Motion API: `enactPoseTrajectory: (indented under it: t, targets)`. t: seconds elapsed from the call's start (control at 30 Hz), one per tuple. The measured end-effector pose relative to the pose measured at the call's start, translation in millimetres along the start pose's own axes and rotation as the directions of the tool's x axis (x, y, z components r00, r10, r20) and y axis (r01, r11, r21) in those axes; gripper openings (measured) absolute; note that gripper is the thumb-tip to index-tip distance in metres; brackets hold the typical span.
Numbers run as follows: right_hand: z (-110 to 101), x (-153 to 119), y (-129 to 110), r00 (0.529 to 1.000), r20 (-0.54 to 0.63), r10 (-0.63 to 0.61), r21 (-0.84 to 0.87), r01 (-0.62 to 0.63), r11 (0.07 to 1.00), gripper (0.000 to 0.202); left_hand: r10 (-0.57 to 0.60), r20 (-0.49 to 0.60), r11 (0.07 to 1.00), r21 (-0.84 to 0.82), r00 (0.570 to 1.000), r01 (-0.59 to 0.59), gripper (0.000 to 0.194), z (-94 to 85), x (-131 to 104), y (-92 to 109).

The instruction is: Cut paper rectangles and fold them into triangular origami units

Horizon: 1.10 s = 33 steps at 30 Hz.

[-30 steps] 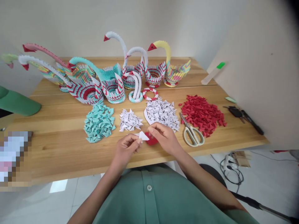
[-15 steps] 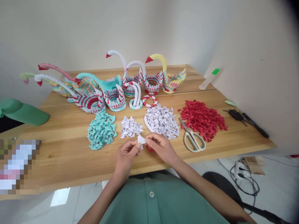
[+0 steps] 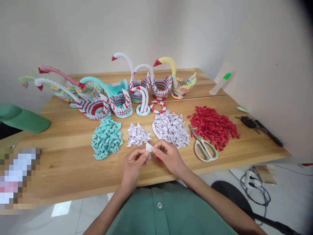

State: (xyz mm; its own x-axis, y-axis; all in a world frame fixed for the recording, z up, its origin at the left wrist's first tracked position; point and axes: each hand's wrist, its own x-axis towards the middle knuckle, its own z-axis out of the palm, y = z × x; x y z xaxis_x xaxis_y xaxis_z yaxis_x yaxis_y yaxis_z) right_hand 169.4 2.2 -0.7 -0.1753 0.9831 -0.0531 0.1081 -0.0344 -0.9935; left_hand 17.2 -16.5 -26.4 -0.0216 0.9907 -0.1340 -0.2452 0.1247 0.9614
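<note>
A small white paper piece is pinched between my left hand and my right hand, above the table's front part. Both hands have their fingers closed on it, one from each side. Just beyond them lie a small pile of white folded pieces and a larger white pile. Something red shows partly under my right hand. Teal folded pieces are heaped to the left, red ones to the right. Open-bladed scissors with pale handles rest right of my right hand.
Several paper swans stand along the back, among them a yellow-necked one. A red and white ring lies before them. A green bottle is at the left. Keys and a black pen-like object lie at the right edge.
The white piece between my fingers has changed shape, now showing a pointed top. My hands stay close together, and the whole view has shifted slightly.
</note>
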Motion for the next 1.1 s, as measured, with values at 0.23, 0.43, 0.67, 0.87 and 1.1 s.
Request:
enactPoseTrajectory:
  t: [0.23,0.43,0.67,0.87,1.1]
  targets:
    - [4,2,-1,0.997,0.027,0.069,0.131,-0.072,0.989,0.026,0.056,-0.003,0.998,-0.008,0.998,-0.056,0.018,1.4,1,2]
    - [2,3,-8,0.994,0.1,0.046,0.174,-0.063,0.983,0.032,0.093,0.069,0.991,0.089,0.993,-0.099,0.016,-1.3,5,2]
    - [3,12,-11,1.0,-0.024,0.016,0.043,-0.015,0.999,0.043,0.154,0.195,0.968,0.169,0.969,-0.188,0.017,0.9,4,6]
    - [-5,12,-11,1.0,-0.006,0.012,0.115,-0.011,0.993,0.034,0.134,0.027,0.987,0.087,0.991,-0.136,0.018,-8.8,6,0]
    - [7,8,-1,0.998,0.063,0.021,0.064,-0.025,0.998,0.03,0.145,0.039,0.981,0.123,0.989,-0.149,0.019,-10.8,7,-1]
